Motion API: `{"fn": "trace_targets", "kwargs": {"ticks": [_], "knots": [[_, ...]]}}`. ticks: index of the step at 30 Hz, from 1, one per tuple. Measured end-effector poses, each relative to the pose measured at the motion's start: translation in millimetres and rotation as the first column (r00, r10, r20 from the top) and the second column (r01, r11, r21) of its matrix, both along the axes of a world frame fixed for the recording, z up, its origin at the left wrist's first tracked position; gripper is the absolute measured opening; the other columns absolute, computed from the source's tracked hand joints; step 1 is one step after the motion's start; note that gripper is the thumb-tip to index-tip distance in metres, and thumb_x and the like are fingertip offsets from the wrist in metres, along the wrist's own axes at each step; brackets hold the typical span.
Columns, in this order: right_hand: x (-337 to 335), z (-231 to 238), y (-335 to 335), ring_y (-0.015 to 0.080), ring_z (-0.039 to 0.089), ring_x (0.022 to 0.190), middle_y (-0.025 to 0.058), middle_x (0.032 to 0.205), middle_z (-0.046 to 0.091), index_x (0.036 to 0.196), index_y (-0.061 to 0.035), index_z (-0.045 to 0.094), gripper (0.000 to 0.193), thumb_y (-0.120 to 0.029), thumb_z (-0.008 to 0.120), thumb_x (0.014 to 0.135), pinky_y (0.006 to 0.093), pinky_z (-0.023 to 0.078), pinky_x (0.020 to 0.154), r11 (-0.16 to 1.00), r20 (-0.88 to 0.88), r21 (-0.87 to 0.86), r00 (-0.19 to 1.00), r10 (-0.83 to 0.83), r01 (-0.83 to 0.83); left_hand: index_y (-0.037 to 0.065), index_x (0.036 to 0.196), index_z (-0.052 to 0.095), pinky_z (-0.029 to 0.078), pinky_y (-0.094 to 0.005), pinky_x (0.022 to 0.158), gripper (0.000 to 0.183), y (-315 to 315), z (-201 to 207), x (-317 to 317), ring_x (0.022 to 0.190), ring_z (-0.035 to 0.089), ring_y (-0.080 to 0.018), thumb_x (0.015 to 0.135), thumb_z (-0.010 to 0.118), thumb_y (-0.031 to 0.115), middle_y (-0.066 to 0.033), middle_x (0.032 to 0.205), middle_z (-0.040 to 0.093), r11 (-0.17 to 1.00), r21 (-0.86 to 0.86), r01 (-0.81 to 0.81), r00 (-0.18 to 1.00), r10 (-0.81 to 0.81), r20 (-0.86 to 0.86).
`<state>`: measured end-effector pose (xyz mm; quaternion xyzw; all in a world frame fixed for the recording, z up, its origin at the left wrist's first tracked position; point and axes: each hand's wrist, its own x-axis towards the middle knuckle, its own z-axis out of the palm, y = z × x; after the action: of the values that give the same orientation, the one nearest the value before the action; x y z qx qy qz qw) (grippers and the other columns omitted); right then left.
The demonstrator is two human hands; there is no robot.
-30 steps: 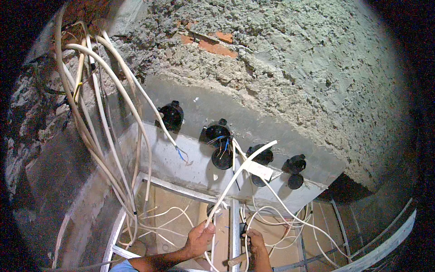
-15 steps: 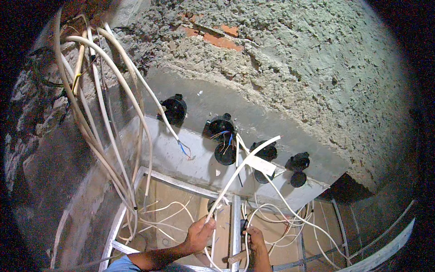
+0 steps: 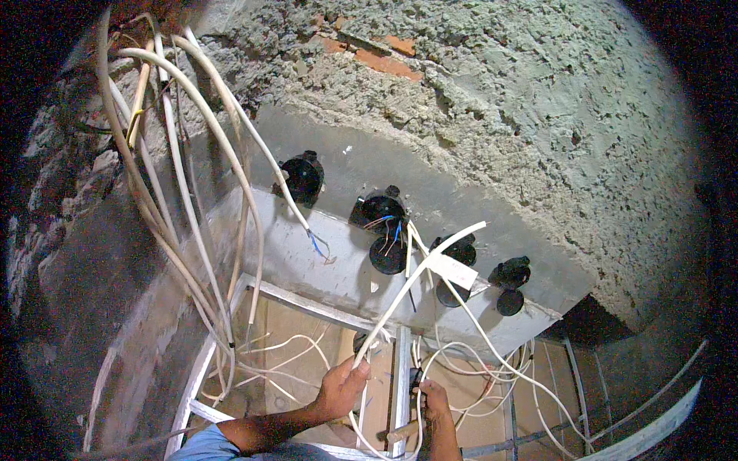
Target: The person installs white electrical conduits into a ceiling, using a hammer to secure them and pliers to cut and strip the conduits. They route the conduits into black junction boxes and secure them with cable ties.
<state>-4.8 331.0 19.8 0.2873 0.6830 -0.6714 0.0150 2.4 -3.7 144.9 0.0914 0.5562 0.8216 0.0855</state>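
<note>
A rough, gritty wall fills the upper right, with a patch of red brick showing through near its top; below it runs a smooth grey plaster band; at the lower middle stands a pale metal stud, part of a frame; at the left hangs a bundle of thick white cables, well apart from both hands; the thick white cable being handled slants from the left hand up and to the right, its free end well beyond the fingers, in front of the band; the left hand is closed around this cable, thumb along it, just left of the stud; the right hand, just right of the stud, is curled in, with a white cable passing along its left side, though I cannot tell its exact grip; four round black boxes sit in a row along the band, above the hands; a blue sleeve covers the left arm at the lower edge; a white tag lies beside the slanting cable's upper stretch; a wooden handle shows below the right hand; blue and brown wire ends stick out of one hanging cable.
</note>
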Motion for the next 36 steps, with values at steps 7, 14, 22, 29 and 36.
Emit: {"fn": "trace_targets", "kwargs": {"ticks": [7,14,22,29,36], "knots": [[1.3,-2.7,8.2,0.01,0.05,0.048,0.0098,0.075,0.066,0.093,-0.0061,0.058,0.005,-0.007,0.053,0.094,0.0217,0.038,0.038,0.973,-0.06,-0.223,0.997,0.051,-0.063,0.004,0.104,0.052,0.026,-0.0206,0.048,0.023,1.2,21.2,-16.4,0.055,0.032,-0.0035,0.103,0.043,0.025,0.0063,0.065,0.036,0.945,0.295,0.142,0.99,-0.137,-0.036],[3.9,25.4,-9.6,0.0112,0.051,0.05,0.0078,0.075,0.065,0.092,-0.0044,0.059,0.01,-0.012,0.054,0.094,0.0215,0.036,0.039,0.998,0.001,-0.052,1.0,0.029,-0.029,0.005,0.115,0.051,0.032,-0.0215,0.05,0.024,9.7,57.3,-41.5,0.058,0.038,-0.0045,0.103,0.045,0.025,0.0046,0.068,0.04,0.952,0.294,0.083,0.986,-0.036,-0.161],[-5.5,65.7,0.1,0.0098,0.047,0.05,-0.0016,0.06,0.05,0.076,-0.0129,0.057,0.025,-0.032,0.06,0.093,0.0243,0.036,0.04,0.847,-0.188,-0.53,0.969,-0.162,0.039,0.002,0.115,0.054,0.046,-0.0294,0.069,0.026,-37.2,81.7,-109.2,0.076,0.052,-0.0135,0.101,0.048,0.022,-0.0044,0.087,0.058,0.748,0.017,-0.663,0.634,0.573,-0.519],[-0.7,80.2,-18.5,0.0131,0.047,0.049,0.0007,0.058,0.049,0.074,-0.0122,0.054,0.032,-0.034,0.051,0.097,0.0271,0.04,0.043,0.799,-0.348,-0.601,0.91,-0.224,-0.033,0.008,0.099,0.052,0.029,-0.0222,0.043,0.029,-32.8,119.0,-138.2,0.05,0.034,-0.0047,0.103,0.043,0.035,0.0047,0.062,0.037,0.731,0.462,-0.501,0.685,0.662,-0.304],[22.5,69.5,-52.3,0.017,0.052,0.053,0.0059,0.066,0.056,0.086,-0.0061,0.058,0.032,-0.031,0.043,0.099,0.0289,0.044,0.045,0.813,-0.097,-0.582,0.99,-0.102,0.027,0.007,0.099,0.053,0.026,-0.0216,0.038,0.032,-2.6,138.7,-116.2,0.045,0.03,-0.0045,0.103,0.044,0.037,0.0053,0.06,0.035,0.884,0.461,-0.07,0.973,0.162,-0.162]]}}
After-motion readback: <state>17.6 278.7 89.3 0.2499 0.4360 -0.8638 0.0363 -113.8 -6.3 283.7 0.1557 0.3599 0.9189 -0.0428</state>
